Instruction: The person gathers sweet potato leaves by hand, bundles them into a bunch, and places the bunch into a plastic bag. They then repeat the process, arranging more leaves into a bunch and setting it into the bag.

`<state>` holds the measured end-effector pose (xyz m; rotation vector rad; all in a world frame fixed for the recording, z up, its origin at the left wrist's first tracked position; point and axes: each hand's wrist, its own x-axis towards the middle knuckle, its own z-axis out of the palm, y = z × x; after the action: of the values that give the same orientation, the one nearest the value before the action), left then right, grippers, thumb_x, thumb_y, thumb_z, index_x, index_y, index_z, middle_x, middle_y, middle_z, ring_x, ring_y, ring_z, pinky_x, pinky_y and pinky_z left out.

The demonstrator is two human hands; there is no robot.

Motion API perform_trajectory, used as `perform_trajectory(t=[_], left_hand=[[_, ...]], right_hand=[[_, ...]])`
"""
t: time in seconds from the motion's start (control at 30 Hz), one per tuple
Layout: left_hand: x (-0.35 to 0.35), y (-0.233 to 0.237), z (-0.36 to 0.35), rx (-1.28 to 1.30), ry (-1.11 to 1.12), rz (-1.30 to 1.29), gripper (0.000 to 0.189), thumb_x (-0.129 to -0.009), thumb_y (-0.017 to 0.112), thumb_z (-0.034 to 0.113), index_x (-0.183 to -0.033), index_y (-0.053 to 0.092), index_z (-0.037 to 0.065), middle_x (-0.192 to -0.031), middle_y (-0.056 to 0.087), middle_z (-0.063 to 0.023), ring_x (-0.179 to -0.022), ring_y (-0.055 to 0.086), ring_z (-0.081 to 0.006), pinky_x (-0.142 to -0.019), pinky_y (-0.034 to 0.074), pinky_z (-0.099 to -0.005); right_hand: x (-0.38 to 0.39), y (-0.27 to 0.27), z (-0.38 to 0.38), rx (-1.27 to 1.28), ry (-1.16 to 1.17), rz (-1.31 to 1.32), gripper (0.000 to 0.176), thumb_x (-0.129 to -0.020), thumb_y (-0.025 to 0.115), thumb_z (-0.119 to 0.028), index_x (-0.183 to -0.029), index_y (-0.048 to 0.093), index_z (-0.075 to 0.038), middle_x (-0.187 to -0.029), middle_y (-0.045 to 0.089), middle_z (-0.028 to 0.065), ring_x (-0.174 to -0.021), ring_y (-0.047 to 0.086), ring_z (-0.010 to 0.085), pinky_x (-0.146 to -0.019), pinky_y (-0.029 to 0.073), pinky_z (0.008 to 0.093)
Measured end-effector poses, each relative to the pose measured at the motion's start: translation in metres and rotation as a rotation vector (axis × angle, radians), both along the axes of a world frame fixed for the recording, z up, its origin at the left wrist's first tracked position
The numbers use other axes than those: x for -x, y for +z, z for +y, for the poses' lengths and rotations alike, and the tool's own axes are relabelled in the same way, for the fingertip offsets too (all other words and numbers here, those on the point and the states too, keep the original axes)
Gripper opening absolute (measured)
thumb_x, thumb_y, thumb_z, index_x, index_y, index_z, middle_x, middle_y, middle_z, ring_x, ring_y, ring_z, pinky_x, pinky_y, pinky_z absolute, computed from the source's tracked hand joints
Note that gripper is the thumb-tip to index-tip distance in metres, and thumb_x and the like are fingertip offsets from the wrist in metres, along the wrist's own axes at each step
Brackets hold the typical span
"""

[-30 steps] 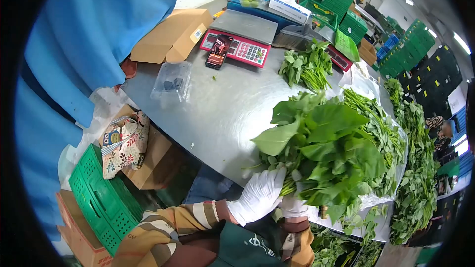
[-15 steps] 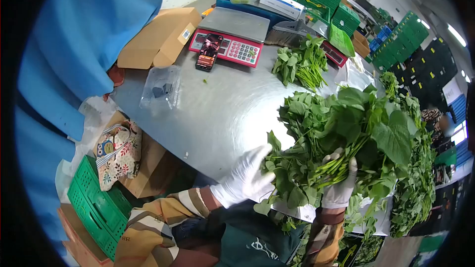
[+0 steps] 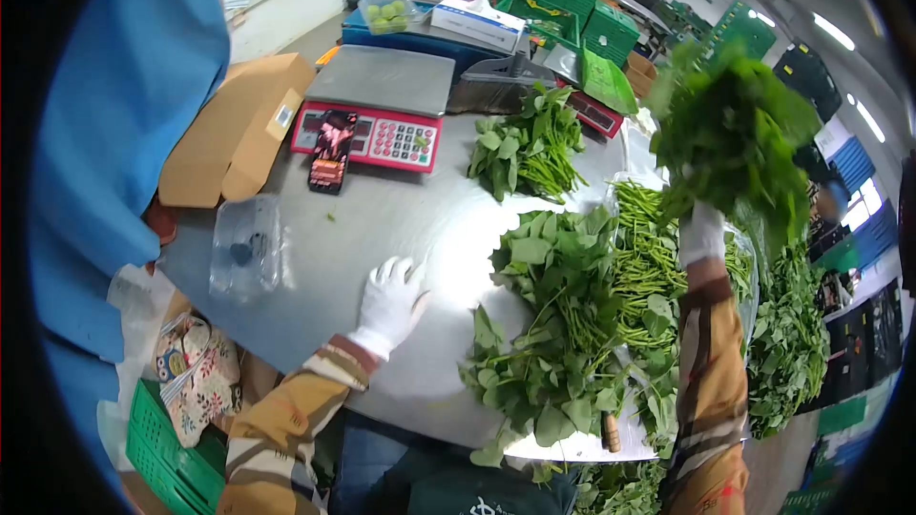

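My right hand (image 3: pixel 703 234), in a white glove, is raised at the right and closed around the stems of a bunch of leafy greens (image 3: pixel 735 133), whose leaves are blurred. My left hand (image 3: pixel 389 305), also gloved, is over the bare metal table (image 3: pixel 372 229) with fingers stretched out and nothing in it. Between the hands lies a pile of leafy greens (image 3: pixel 553 324), with cut green stems (image 3: pixel 644 257) beside it. Farther back is a separate bunch of greens (image 3: pixel 530 148). A wooden handle (image 3: pixel 611 432) shows at the table's near edge.
A red scale (image 3: pixel 396 138) with a phone (image 3: pixel 332 153) leaning on it stands at the back. Left are a clear plastic box (image 3: pixel 246 248) and a cardboard box (image 3: pixel 234 133). A green crate (image 3: pixel 172 448) sits low left. More greens (image 3: pixel 787 353) lie at right.
My right hand has lifted the bunch up and away to the right, uncovering the cut stems. My left hand has moved off the greens, leftward and up over the table. The view has shifted.
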<state>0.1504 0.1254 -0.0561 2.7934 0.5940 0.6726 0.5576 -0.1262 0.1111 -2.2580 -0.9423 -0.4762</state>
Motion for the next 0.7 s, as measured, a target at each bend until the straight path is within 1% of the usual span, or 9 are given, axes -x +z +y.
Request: perform_trajectory(t=[0.03, 0.1, 0.17, 0.23, 0.37, 0.43, 0.5, 0.63, 0.7], left_hand=[[-0.001, -0.004, 0.002, 0.007, 0.006, -0.022, 0.044, -0.081, 0.065, 0.026, -0.120, 0.056, 0.005, -0.120, 0.052, -0.0130, -0.114, 0.046, -0.0321, -0.095, 0.038, -0.0447], [-0.002, 0.000, 0.003, 0.006, 0.009, -0.011, 0.045, -0.081, 0.065, 0.028, -0.119, 0.057, 0.005, -0.118, 0.052, -0.0133, -0.114, 0.047, -0.0317, -0.094, 0.038, -0.0448], [-0.005, 0.005, 0.003, 0.021, 0.002, 0.000, 0.046, -0.080, 0.065, 0.028, -0.119, 0.057, 0.005, -0.119, 0.052, -0.0136, -0.114, 0.047, -0.0321, -0.095, 0.038, -0.0451], [-0.007, 0.005, 0.006, 0.053, 0.002, 0.019, 0.047, -0.079, 0.066, 0.027, -0.120, 0.055, 0.004, -0.120, 0.051, -0.0141, -0.114, 0.046, -0.0335, -0.095, 0.037, -0.0457], [-0.013, 0.006, 0.010, 0.078, 0.003, 0.053, 0.049, -0.077, 0.068, 0.024, -0.120, 0.055, 0.005, -0.121, 0.050, -0.0137, -0.115, 0.046, -0.0321, -0.093, 0.037, -0.0457], [-0.015, 0.008, 0.012, 0.077, -0.001, 0.082, 0.051, -0.076, 0.069, 0.023, -0.121, 0.055, 0.005, -0.121, 0.050, -0.0134, -0.115, 0.046, -0.0321, -0.093, 0.037, -0.0456], [-0.017, 0.007, 0.015, 0.105, 0.001, 0.107, 0.053, -0.075, 0.071, 0.022, -0.123, 0.054, 0.006, -0.123, 0.048, -0.0123, -0.115, 0.045, -0.0318, -0.092, 0.036, -0.0453], [-0.019, 0.003, 0.017, 0.125, 0.016, 0.171, 0.056, -0.074, 0.071, 0.022, -0.126, 0.052, 0.010, -0.125, 0.046, -0.0108, -0.118, 0.043, -0.0299, -0.093, 0.035, -0.0443], [-0.020, 0.002, 0.017, 0.133, 0.022, 0.203, 0.057, -0.075, 0.071, 0.023, -0.127, 0.051, 0.011, -0.126, 0.045, -0.0104, -0.119, 0.042, -0.0290, -0.093, 0.034, -0.0437]], right_hand=[[-0.003, 0.015, 0.014, 0.374, -0.182, -0.303, 0.032, -0.086, 0.063, -0.005, -0.117, 0.055, -0.002, -0.104, 0.064, 0.0110, -0.089, 0.062, 0.0218, -0.082, 0.052, 0.0394], [-0.018, 0.036, 0.051, 0.755, -0.363, -0.435, 0.034, -0.086, 0.060, -0.004, -0.119, 0.053, -0.001, -0.104, 0.064, 0.0154, -0.088, 0.062, 0.0271, -0.082, 0.050, 0.0406], [-0.051, 0.035, 0.096, 0.257, -0.313, -0.256, 0.036, -0.085, 0.059, -0.009, -0.119, 0.052, -0.001, -0.103, 0.064, 0.0191, -0.091, 0.062, 0.0337, -0.081, 0.049, 0.0418], [-0.096, 0.015, 0.139, -0.428, -0.180, 0.050, 0.037, -0.085, 0.060, -0.014, -0.118, 0.053, -0.001, -0.103, 0.065, 0.0205, -0.095, 0.062, 0.0361, -0.081, 0.049, 0.0421], [-0.187, -0.060, 0.194, -0.707, -0.140, 0.034, 0.034, -0.086, 0.059, -0.017, -0.115, 0.056, 0.000, -0.107, 0.064, 0.0216, -0.098, 0.063, 0.0345, -0.083, 0.049, 0.0413], [-0.179, -0.084, 0.210, -0.572, -0.255, 0.054, 0.035, -0.086, 0.059, -0.019, -0.114, 0.056, 0.000, -0.108, 0.063, 0.0227, -0.100, 0.063, 0.0355, -0.084, 0.049, 0.0419], [-0.125, -0.077, 0.220, -0.153, -0.468, 0.088, 0.037, -0.085, 0.060, -0.022, -0.115, 0.056, 0.001, -0.108, 0.063, 0.0243, -0.103, 0.062, 0.0383, -0.086, 0.048, 0.0436], [-0.181, -0.187, 0.228, 0.601, -0.278, 0.175, 0.036, -0.084, 0.061, -0.021, -0.111, 0.060, 0.003, -0.113, 0.062, 0.0264, -0.107, 0.059, 0.0402, -0.088, 0.049, 0.0424], [-0.201, -0.197, 0.230, 0.626, -0.049, 0.033, 0.034, -0.082, 0.063, -0.022, -0.110, 0.064, -0.003, -0.110, 0.064, 0.0242, -0.104, 0.060, 0.0393, -0.085, 0.051, 0.0426]])
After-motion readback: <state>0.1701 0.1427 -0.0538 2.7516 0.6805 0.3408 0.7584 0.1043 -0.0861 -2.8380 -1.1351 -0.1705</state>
